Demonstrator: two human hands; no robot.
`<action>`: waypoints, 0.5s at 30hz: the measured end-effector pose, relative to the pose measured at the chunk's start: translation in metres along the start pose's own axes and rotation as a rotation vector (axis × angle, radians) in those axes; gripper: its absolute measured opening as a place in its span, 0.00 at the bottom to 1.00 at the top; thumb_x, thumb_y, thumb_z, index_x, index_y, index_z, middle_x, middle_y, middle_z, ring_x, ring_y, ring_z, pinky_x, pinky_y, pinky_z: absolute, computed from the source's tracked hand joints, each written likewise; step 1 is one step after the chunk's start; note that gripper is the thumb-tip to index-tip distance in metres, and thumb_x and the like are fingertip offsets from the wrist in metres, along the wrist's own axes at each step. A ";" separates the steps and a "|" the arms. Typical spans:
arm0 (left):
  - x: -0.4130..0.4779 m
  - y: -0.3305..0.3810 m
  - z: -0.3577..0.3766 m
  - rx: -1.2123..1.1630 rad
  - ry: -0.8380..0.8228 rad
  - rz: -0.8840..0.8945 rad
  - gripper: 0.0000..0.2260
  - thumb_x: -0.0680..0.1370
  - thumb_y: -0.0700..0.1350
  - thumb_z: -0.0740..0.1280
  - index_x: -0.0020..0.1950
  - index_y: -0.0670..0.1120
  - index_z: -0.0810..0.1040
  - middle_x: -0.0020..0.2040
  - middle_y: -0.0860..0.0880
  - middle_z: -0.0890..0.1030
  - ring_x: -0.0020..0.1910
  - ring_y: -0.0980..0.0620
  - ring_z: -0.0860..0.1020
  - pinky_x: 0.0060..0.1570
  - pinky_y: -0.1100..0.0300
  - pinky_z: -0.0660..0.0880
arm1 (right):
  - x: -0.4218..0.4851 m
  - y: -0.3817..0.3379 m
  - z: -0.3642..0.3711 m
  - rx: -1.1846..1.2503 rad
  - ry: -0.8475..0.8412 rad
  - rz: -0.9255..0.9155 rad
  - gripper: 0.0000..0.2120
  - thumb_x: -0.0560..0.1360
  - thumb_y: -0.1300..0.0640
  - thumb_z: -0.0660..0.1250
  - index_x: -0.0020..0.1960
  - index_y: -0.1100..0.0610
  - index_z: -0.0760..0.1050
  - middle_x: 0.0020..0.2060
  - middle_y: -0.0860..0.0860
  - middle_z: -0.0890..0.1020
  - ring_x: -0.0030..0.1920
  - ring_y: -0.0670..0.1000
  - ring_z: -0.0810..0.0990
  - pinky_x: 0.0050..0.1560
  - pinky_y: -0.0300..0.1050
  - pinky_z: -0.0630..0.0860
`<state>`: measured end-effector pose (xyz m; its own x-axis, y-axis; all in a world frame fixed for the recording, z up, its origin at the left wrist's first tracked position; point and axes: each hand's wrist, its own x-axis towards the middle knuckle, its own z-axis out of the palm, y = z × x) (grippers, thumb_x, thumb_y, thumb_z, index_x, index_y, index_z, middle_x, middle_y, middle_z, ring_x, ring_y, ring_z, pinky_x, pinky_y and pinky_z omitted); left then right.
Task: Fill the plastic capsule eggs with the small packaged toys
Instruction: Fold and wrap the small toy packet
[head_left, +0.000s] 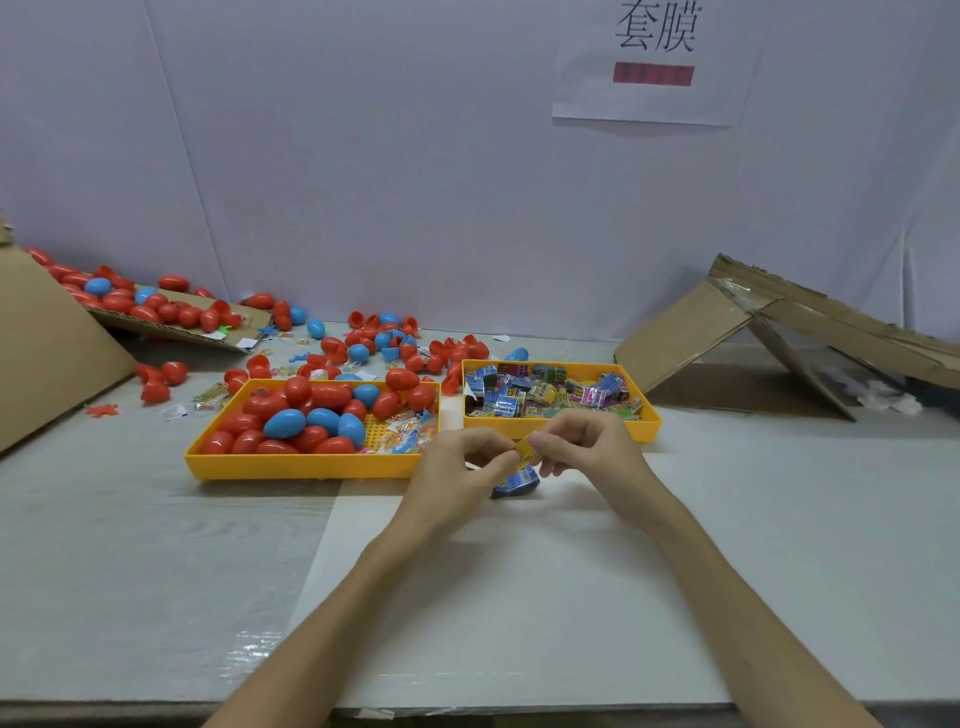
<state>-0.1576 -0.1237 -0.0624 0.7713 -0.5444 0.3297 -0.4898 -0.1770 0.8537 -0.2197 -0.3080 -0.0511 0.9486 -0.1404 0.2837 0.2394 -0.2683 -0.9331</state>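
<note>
Packaged toy (525, 451), seemingly pinched between both fingers (506, 457)

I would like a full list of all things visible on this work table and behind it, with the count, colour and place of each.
left tray: one, yellow, centre-left, holds red and blue eggs plus clear toy bags.
right tray: one, yellow, centre, holds small packaged toys.
capsule eggs: many, mostly red, some blue; in the left tray, loose behind it, on cardboard far left.
small packaged toys: many, multicoloured, in the right tray.
held packet: one, yellow, between both hands.
blue piece: one, under the hands; unclear what it is.
cardboard: brown, far right and far left.
paper sign: one, white, on the wall.
left hand; right hand: bare, pinching the packet.
</note>
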 end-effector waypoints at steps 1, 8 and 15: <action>0.000 0.000 0.000 -0.049 -0.006 -0.024 0.06 0.79 0.42 0.71 0.44 0.50 0.84 0.39 0.53 0.84 0.39 0.59 0.81 0.39 0.67 0.77 | 0.000 -0.001 0.001 0.012 0.001 -0.004 0.05 0.75 0.57 0.73 0.43 0.59 0.82 0.35 0.55 0.85 0.35 0.52 0.82 0.39 0.47 0.78; 0.002 -0.002 -0.006 -0.359 0.030 -0.155 0.01 0.77 0.38 0.73 0.46 0.42 0.85 0.38 0.45 0.86 0.39 0.51 0.84 0.44 0.57 0.82 | 0.000 -0.002 0.004 0.043 -0.017 0.010 0.14 0.69 0.52 0.76 0.48 0.59 0.78 0.36 0.52 0.84 0.35 0.51 0.81 0.37 0.44 0.77; 0.001 -0.001 -0.004 -0.336 0.019 -0.149 0.05 0.74 0.41 0.77 0.47 0.40 0.85 0.41 0.44 0.87 0.44 0.44 0.85 0.46 0.54 0.83 | 0.000 0.002 0.009 0.065 -0.074 0.056 0.03 0.73 0.53 0.77 0.44 0.50 0.83 0.38 0.51 0.85 0.36 0.49 0.81 0.40 0.43 0.78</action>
<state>-0.1548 -0.1209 -0.0615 0.8330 -0.5174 0.1962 -0.2129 0.0276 0.9767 -0.2171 -0.2999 -0.0552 0.9730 -0.0823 0.2158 0.1960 -0.1997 -0.9601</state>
